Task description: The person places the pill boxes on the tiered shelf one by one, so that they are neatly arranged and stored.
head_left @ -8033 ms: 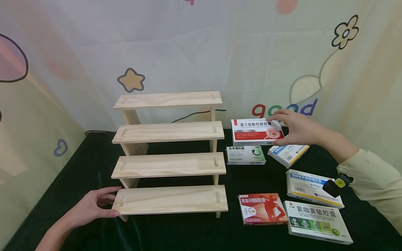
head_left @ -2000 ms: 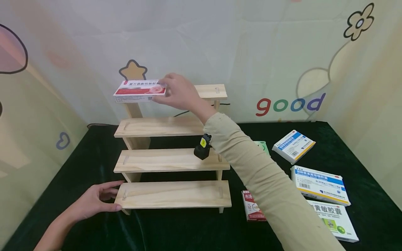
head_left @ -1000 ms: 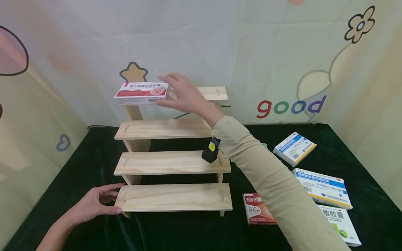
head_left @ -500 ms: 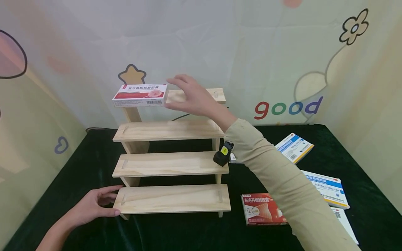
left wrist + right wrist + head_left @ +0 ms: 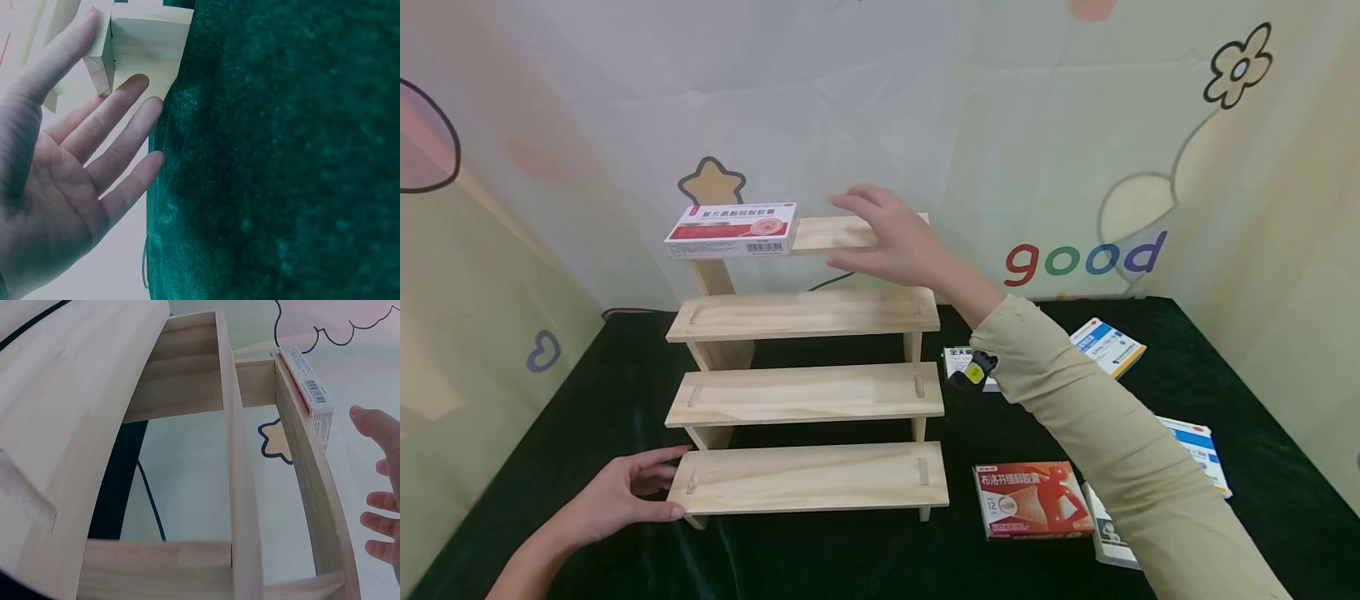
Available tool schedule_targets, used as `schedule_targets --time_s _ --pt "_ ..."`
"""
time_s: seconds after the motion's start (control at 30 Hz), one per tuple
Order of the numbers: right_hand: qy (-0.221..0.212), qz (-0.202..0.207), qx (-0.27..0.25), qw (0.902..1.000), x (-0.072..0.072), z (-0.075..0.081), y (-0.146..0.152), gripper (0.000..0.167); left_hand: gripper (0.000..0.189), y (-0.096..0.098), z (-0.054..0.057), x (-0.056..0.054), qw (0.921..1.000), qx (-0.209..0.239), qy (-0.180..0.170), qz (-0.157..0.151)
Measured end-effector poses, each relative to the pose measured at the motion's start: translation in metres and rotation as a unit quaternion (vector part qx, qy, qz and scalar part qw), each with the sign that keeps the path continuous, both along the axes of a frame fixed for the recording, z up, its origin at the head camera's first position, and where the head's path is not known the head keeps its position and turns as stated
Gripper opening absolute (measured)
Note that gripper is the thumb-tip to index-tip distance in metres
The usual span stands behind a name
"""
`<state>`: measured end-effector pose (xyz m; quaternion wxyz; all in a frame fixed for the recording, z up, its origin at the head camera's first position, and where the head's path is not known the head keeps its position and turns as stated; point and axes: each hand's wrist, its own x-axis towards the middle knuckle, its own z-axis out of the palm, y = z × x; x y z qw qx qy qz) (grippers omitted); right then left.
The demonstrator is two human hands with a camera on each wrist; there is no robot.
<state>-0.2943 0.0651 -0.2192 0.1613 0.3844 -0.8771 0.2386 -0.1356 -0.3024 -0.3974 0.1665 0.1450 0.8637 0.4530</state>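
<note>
A stepped wooden display rack (image 5: 808, 479) stands on the dark green cloth. At the left end of its lowest board, my left hand (image 5: 613, 497) pinches the wood between thumb and forefinger; in the left wrist view the other fingers of that hand (image 5: 69, 181) extend loosely. A white and red medicine box (image 5: 730, 230) lies flat on the left part of the top board, its barcode side facing front. To its right, my right hand (image 5: 898, 237) hovers over the top board with fingers spread, apart from the box. The right wrist view also shows this gap beside the box (image 5: 306, 381).
Right of the rack lie a red medicine box (image 5: 1033, 500), a green and white box (image 5: 957, 360), two blue and white boxes (image 5: 1107, 346) (image 5: 1198, 450) and a white box (image 5: 1108, 533). My right sleeve (image 5: 1120, 450) partly covers several of them. A printed curtain hangs behind.
The white and red box went from the cloth at right onto the top board. My right hand then let go of it and drew back to the right. The left hand stayed at the rack.
</note>
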Motion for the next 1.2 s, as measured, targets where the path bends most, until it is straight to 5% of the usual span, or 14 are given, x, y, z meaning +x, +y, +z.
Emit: schedule_targets --time_s 0.8,1.2 --pt "0.057 0.008 0.030 0.9979 0.014 -0.010 0.062 0.067 0.068 0.000 0.000 -0.001 0.9999 0.004 0.000 -0.010" --pt "0.051 -0.022 0.050 0.9972 0.034 -0.017 0.093 0.070 0.068 0.001 -0.001 -0.002 1.0000 0.002 -0.006 -0.005"
